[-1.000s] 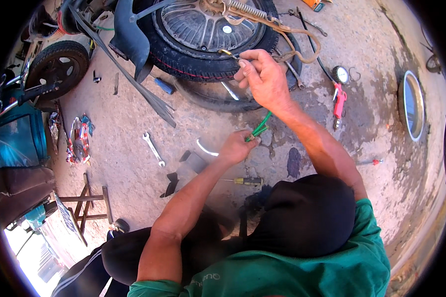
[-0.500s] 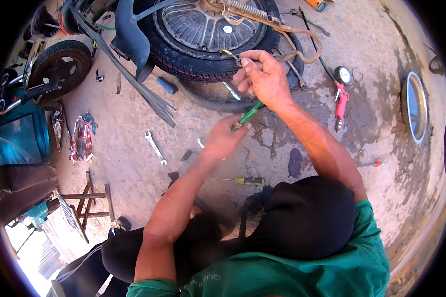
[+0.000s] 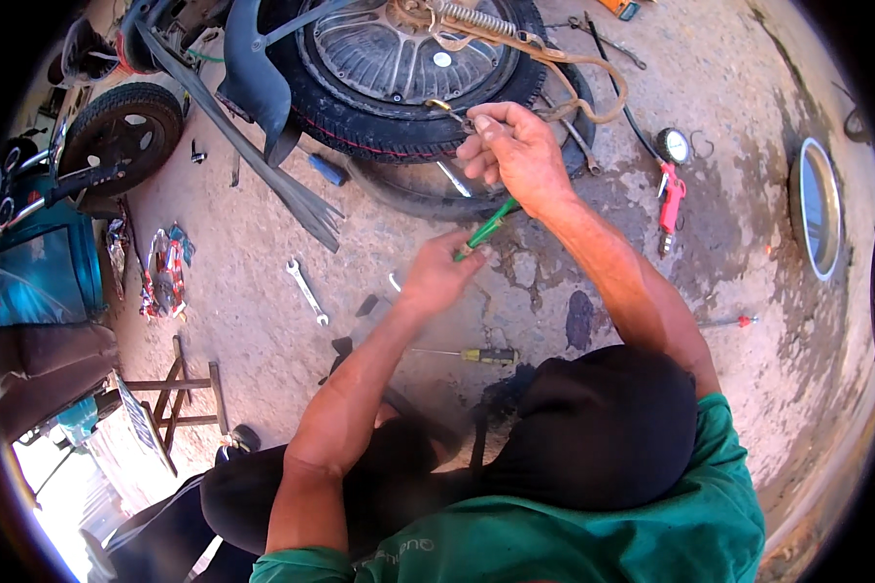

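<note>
A wheel with a black tyre (image 3: pixel 350 131) and a ribbed metal hub (image 3: pixel 399 58) lies at the far side. A bent brass valve stem (image 3: pixel 439 105) sticks out from its rim toward me. My right hand (image 3: pixel 525 155) is closed at the stem's near end, thumb and fingertips pinched; whatever small part lies between them is hidden. Nearer to me and lower, my left hand (image 3: pixel 437 274) is closed round a slim green rod-like tool (image 3: pixel 489 228). The tool points up toward my right wrist, and I cannot make out its exact kind.
On the concrete floor lie an open-ended wrench (image 3: pixel 307 291), a screwdriver (image 3: pixel 486 356) and a pink inflator with a gauge (image 3: pixel 671 194). A round metal basin (image 3: pixel 817 209) stands at the right. Another tyre (image 3: pixel 399 189) lies partly under the wheel. A smaller wheel (image 3: pixel 122 136) is at the left.
Both hands keep almost the same place and grip. The green tool appears slightly turned in my left hand. The whole view has shifted a little.
</note>
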Demonstrator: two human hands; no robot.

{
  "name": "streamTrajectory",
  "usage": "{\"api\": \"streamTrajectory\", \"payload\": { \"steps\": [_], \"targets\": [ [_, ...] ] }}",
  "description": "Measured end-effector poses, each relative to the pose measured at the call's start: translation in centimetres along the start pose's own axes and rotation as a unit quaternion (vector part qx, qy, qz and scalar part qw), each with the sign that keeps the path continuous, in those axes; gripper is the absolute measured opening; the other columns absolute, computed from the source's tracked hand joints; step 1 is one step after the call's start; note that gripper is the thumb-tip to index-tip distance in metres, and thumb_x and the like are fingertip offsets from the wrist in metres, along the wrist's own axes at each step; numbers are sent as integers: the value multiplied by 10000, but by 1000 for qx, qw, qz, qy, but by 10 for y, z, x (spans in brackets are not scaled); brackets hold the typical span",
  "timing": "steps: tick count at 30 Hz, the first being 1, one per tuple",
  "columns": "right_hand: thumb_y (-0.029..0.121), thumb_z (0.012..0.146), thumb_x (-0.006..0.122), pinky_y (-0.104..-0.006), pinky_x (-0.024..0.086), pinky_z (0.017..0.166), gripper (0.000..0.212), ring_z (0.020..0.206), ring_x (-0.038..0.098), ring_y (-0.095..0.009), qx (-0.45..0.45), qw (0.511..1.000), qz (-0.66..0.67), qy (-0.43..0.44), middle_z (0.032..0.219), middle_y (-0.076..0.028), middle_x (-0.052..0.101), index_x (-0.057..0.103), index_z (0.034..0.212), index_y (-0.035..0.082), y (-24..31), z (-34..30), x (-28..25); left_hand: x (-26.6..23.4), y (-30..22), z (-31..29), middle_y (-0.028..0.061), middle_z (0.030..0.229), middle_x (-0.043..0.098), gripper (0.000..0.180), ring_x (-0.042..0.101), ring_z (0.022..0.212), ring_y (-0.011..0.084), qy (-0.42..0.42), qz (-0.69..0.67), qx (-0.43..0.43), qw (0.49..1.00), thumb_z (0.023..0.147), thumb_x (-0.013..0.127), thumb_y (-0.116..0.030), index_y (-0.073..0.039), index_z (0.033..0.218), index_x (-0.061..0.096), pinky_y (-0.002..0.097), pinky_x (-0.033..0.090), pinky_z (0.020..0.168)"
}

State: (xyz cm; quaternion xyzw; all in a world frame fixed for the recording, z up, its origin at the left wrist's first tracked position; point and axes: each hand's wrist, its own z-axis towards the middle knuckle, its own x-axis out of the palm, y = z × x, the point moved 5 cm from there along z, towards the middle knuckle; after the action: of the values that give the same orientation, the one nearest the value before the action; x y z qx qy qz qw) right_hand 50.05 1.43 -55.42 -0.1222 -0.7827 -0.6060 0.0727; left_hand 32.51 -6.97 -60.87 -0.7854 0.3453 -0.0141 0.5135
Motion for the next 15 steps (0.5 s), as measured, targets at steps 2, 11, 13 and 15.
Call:
{"api": "streamTrajectory", "payload": {
  "steps": [2, 11, 13, 15],
  "targets": [
    [177, 1091, 555, -241, 484, 519, 253, 633, 695, -129, 7, 1000, 4, -4, 891, -117, 753, 593, 1251, -15, -1, -1, -1, 1, 2, 0, -26, 644, 549, 323, 478, 606, 71, 7, -3, -14, 1000, 969, 750, -290, -9, 1128, 735, 300, 414, 554],
    [181, 1094, 550, -246, 488, 528, 257, 636, 697, -133, -8, 1000, -7, -11, 894, -116, 756, 591, 1259, -12, 0, 0, -2, 2, 2, 0, -33, 633, 544, 275, 468, 571, 62, 13, 13, -26, 999, 971, 748, -261, -20, 1101, 724, 288, 392, 523],
    [181, 1092, 552, -250, 493, 540, 256, 649, 700, -134, -6, 1000, -4, -10, 900, -114, 758, 596, 1254, -12, 0, 1, -3, 2, 1, 1, -31, 641, 550, 271, 469, 573, 62, 19, 14, -30, 999, 973, 744, -258, -20, 1102, 722, 285, 393, 523],
    [184, 1087, 559, -247, 491, 543, 255, 654, 702, -134, 10, 1000, 27, -8, 902, -111, 759, 601, 1251, -8, -1, 3, -4, 2, 2, 0, -28, 645, 549, 264, 475, 580, 67, 12, 12, -27, 999, 970, 745, -256, -19, 1084, 721, 291, 400, 533]
  ]
}}
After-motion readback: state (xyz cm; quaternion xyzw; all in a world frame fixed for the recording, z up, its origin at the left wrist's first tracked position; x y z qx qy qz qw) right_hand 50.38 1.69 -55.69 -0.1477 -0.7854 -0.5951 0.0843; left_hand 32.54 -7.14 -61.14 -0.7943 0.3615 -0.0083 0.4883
